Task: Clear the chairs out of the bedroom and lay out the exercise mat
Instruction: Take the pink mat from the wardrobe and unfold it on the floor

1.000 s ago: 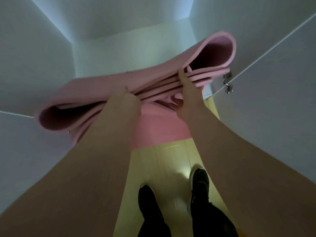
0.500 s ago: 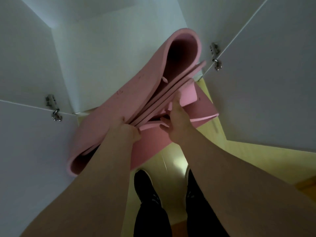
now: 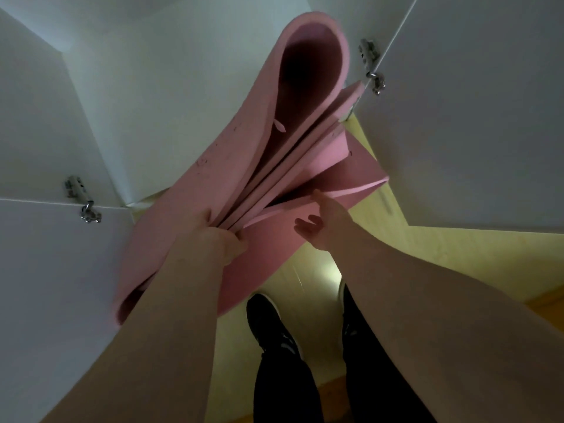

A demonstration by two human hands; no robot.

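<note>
A pink foam exercise mat (image 3: 244,154), folded in several layers, stands tilted inside a white wardrobe, its looped end pointing up to the right. My left hand (image 3: 216,236) grips the stacked layers at their lower edge. My right hand (image 3: 320,224) is open, its fingers reaching toward the loose lower layer of the mat, at most grazing it. No chairs are in view.
White wardrobe doors stand open on both sides, the left door (image 3: 45,270) and the right door (image 3: 473,132), each with metal hinges (image 3: 85,206). The wardrobe's pale yellow floor (image 3: 305,279) lies below. My black shoes (image 3: 268,322) stand at its front edge.
The mat has swung from nearly level to steeply tilted, right end up. My right hand has let go of the layers and opened. The left hand keeps its grip.
</note>
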